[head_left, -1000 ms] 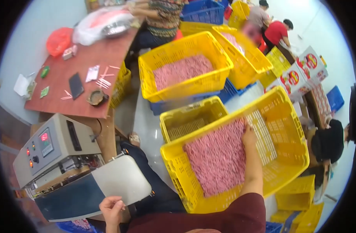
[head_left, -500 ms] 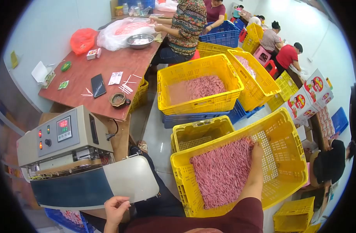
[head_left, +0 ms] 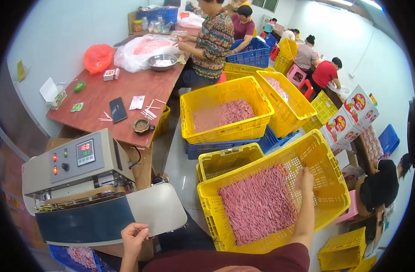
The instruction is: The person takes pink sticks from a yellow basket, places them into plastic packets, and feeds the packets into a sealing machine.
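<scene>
Right hand (head_left: 305,180) inside yellow crate (head_left: 329,199), over perforated inner side, just beside mass of thin pink pieces (head_left: 257,204) lying in same crate; fingers blurred, cannot tell if grasping anything. Left hand (head_left: 133,236) half curled, nothing visible in it, near white plate (head_left: 158,209) of machine (head_left: 67,167). Apparent step: handling pieces within crate. For any contact from here, needs sideways shift toward pieces, fingers low.

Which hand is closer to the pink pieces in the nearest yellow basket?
Right. The right hand is inside the yellow basket, beside the pink pieces; the left hand is outside it, by the machine.
</scene>
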The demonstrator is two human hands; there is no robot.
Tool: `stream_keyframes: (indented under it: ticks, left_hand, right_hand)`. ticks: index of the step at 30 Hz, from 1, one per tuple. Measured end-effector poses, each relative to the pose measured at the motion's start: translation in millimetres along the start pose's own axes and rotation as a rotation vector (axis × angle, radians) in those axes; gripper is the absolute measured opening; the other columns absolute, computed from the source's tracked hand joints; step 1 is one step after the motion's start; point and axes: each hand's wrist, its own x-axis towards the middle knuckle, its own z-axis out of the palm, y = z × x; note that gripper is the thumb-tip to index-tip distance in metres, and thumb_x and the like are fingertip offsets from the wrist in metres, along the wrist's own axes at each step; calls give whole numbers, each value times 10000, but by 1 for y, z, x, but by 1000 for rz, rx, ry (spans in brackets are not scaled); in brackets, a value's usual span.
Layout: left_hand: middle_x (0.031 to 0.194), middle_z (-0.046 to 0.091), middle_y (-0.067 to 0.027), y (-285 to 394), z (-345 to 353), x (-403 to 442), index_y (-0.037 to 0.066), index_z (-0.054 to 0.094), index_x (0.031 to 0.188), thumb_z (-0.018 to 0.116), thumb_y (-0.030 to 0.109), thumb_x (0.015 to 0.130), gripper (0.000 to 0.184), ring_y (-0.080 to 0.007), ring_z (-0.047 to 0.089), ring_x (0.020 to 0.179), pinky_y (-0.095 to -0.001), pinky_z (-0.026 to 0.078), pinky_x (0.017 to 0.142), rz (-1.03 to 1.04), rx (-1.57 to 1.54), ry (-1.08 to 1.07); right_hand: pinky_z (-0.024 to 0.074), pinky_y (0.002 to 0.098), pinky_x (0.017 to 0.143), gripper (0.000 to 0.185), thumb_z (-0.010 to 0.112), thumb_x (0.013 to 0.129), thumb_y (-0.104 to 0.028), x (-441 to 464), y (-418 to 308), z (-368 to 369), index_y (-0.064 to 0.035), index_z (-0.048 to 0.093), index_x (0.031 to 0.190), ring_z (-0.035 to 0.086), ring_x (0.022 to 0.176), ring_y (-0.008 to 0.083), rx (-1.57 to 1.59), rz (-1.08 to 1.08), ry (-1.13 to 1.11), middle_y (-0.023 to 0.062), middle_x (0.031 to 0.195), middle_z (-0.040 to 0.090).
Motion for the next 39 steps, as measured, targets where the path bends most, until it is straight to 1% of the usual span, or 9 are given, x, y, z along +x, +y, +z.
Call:
stream_keyframes:
  ticks: [9, 13, 15, 17, 23, 28, 32, 34, 39]
  left_hand:
    - [1168, 444, -113, 37, 19, 24, 15, 466, 1172, 727, 91, 649, 590, -189, 511, 984, -286, 440, 786, 404, 281, -299]
    - [1205, 463, -134, 46, 39, 23, 16, 439, 1211, 764, 133, 627, 679, -229, 496, 1074, -311, 431, 855, 486, 286, -421]
    - [1175, 496, -128, 54, 27, 18, 6, 443, 1205, 769, 128, 630, 672, -209, 509, 1056, -302, 432, 854, 303, 288, -532]
    - [1036, 588, -77, 43, 10, 16, -12, 477, 1158, 751, 72, 658, 576, -133, 559, 939, -263, 449, 817, -18, -47, -698]
    - [1025, 588, -77, 75, -34, -6, -9, 514, 1078, 690, -62, 651, 464, -143, 593, 866, -266, 489, 759, 188, 47, -569]
    - [964, 594, -92, 47, -46, -4, -11, 510, 1047, 676, -106, 616, 472, -200, 609, 862, -306, 522, 740, 20, -326, -255]
    - [975, 598, -99, 47, -46, -8, -17, 503, 1087, 635, -126, 654, 465, -201, 607, 870, -314, 522, 737, -44, -599, -174]
    - [985, 599, -110, 42, -48, -4, -20, 505, 1085, 616, -134, 663, 450, -213, 610, 876, -321, 525, 736, -47, -650, -144]
    - [973, 613, -108, 31, -31, 10, -17, 528, 1072, 627, -86, 672, 418, -198, 607, 869, -323, 512, 757, 0, -407, -81]
  right_hand:
    - [501, 291, 611, 158, 504, 822, -153, -79, -310, -148, -91, 581, 945, 613, 673, 177, 316, -603, -578, 82, 808, 625]
    - [506, 253, 592, 305, 384, 894, -292, -144, -418, -154, -136, 563, 1086, 602, 673, 111, 704, -280, -1611, 37, 830, 620]
    - [497, 343, 585, 154, 483, 832, -159, -169, -445, -132, -77, 533, 952, 607, 658, 263, 540, -1486, -1084, 115, 798, 605]
    - [483, 364, 575, 125, 502, 818, -147, -186, -478, -145, -70, 520, 915, 593, 649, 296, 590, -1586, -1093, 128, 777, 592]
    - [458, 397, 594, 161, 548, 776, -143, -218, -537, -148, -49, 488, 893, 582, 685, 337, 606, -1825, -1039, 150, 778, 559]
    - [470, 374, 652, 365, 614, 742, -199, -227, -557, -124, -59, 444, 1033, 589, 765, 339, 855, -1633, -886, 158, 859, 569]
    - [454, 320, 764, 683, 670, 755, -290, -216, -538, -115, -86, 303, 1294, 565, 930, 201, 909, -955, -1431, 130, 1101, 543]
    - [408, 319, 873, 704, 674, 756, -287, -236, -510, -83, -76, 297, 1312, 482, 1078, 203, 1494, -424, -1605, 144, 1192, 484]
    - [399, 299, 892, 645, 719, 709, -126, -281, -493, -39, -28, 385, 1252, 481, 1037, 151, 1451, -263, -1327, 91, 1126, 507]
